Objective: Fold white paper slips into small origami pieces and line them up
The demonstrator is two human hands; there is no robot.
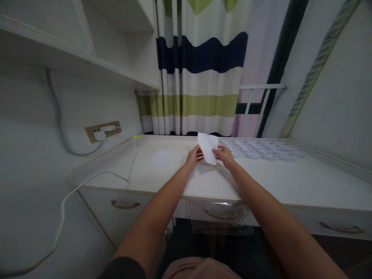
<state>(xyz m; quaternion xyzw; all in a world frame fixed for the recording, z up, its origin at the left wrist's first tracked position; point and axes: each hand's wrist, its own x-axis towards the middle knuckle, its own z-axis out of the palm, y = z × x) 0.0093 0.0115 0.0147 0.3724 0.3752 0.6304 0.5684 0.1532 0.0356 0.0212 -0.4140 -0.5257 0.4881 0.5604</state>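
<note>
Pinching curved, smooth white paper (207, 146) in the right hand (223, 154), beside the parted-fingered left hand (193, 155) of unclear grip, with rumpled pieces (264, 150) beyond the right.

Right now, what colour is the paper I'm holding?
The paper is white, best seen in the head view.

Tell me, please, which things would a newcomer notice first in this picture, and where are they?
Probably the curtain, with bold navy and green bands, hanging behind the desk. Next, near the middle, comes the white paper, held by the right hand, with the left hand at its other edge. Many white pieces lie to the right, near the desk's back edge.
</note>
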